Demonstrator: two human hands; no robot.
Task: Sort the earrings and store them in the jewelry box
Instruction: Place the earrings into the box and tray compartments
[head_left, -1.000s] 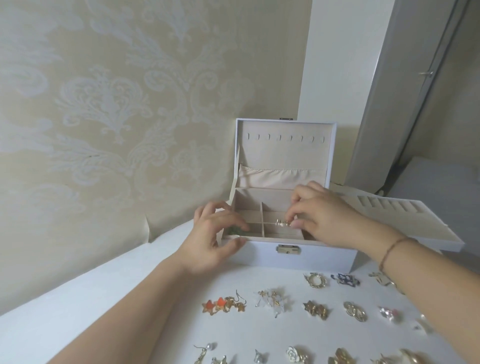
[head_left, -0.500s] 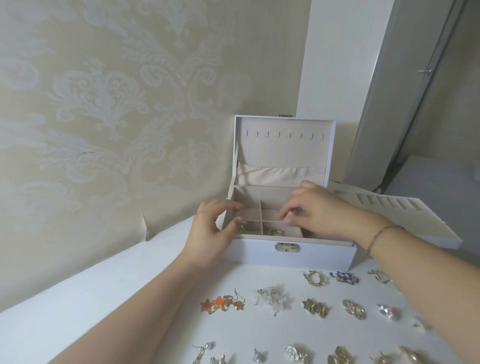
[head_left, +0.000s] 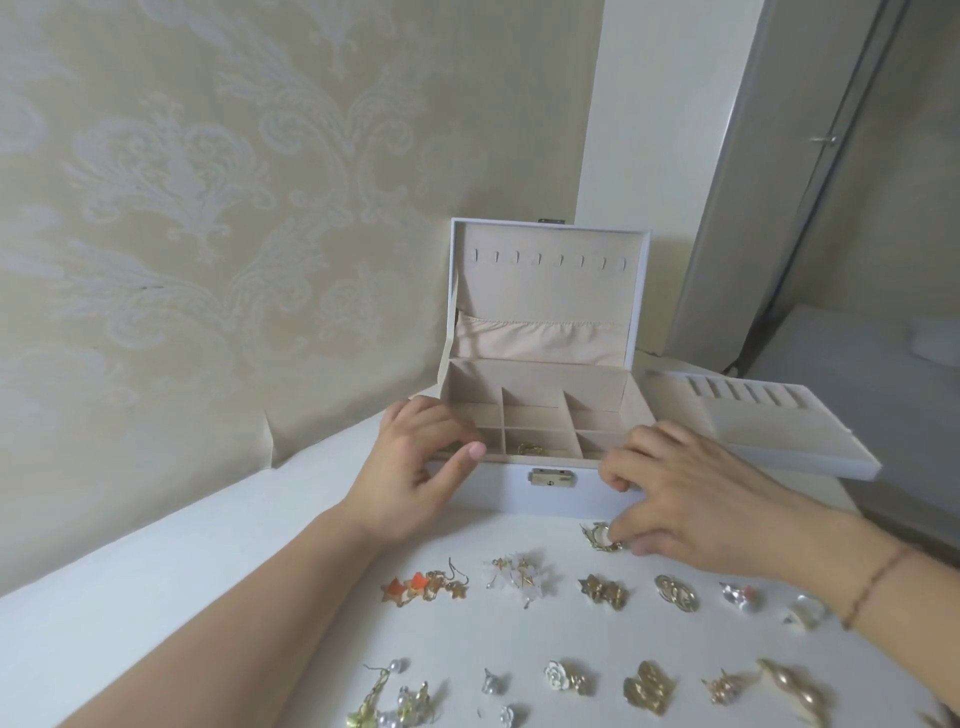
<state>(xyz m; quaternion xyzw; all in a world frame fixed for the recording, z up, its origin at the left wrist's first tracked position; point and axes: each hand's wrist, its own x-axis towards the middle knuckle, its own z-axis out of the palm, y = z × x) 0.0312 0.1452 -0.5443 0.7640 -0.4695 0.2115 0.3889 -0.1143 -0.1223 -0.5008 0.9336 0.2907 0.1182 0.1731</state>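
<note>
Gold hoop earrings: on worktop before jewelry box, under right hand fingertips, grip curled, closing. Likely light, stiff, slippery; pinch the rim. Left hand grips the box's corner.

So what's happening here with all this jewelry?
A person is sorting earrings into an open jewelry box on a white table. The left hand grips the box's front left corner. The right hand reaches down to a gold hoop earring just in front of the box, fingertips on it. One gold earring already lies in the front middle compartment. Many more earrings sit in rows on the table, and a removable tray rests to the box's right.
</note>
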